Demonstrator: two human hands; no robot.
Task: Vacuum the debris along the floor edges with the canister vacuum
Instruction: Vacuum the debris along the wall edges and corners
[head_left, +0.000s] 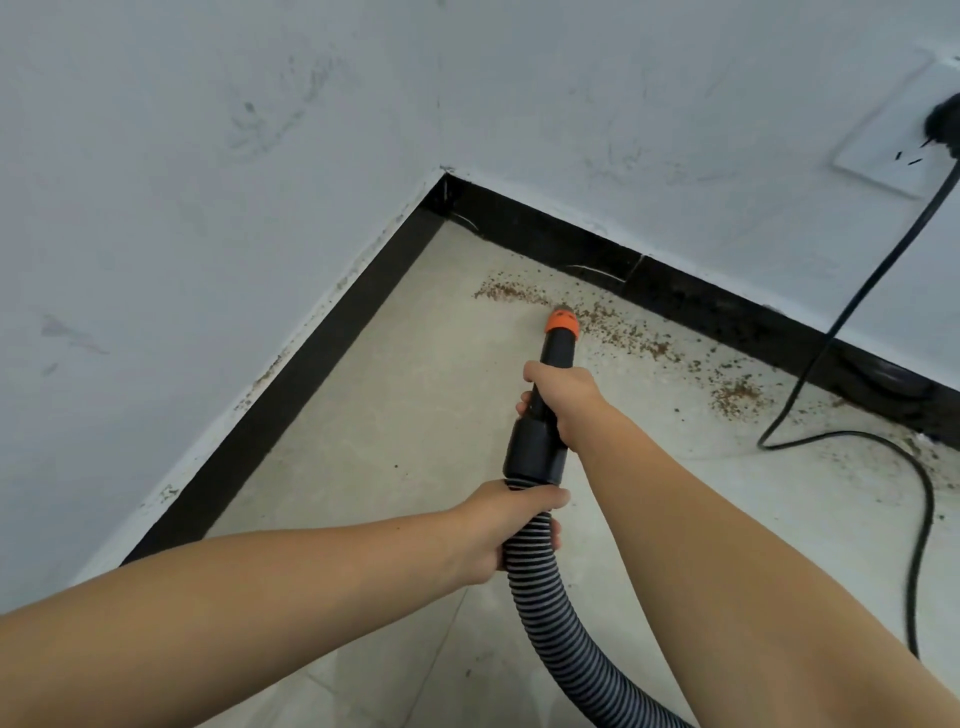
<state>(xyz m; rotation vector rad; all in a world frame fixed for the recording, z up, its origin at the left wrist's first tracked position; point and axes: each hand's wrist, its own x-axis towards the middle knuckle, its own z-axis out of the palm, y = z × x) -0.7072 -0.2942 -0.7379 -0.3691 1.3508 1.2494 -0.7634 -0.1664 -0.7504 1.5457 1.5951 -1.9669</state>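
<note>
Debris (618, 325), brown crumbs, runs in a strip along the black baseboard (545, 236) on the floor (395, 405), from about 12 o'clock out to 3 o'clock of the nozzle (562, 323). The orange nozzle tip sits right in the crumbs. Right hand (563, 400) has its fingers wrapped tight around the black tube just behind it. Left hand (506, 525), down at 6 o'clock, is clamped on the ribbed hose (550, 618). A black cord (852, 306) hangs from the wall socket (904, 130) at 2 o'clock and trails across the floor.
</note>
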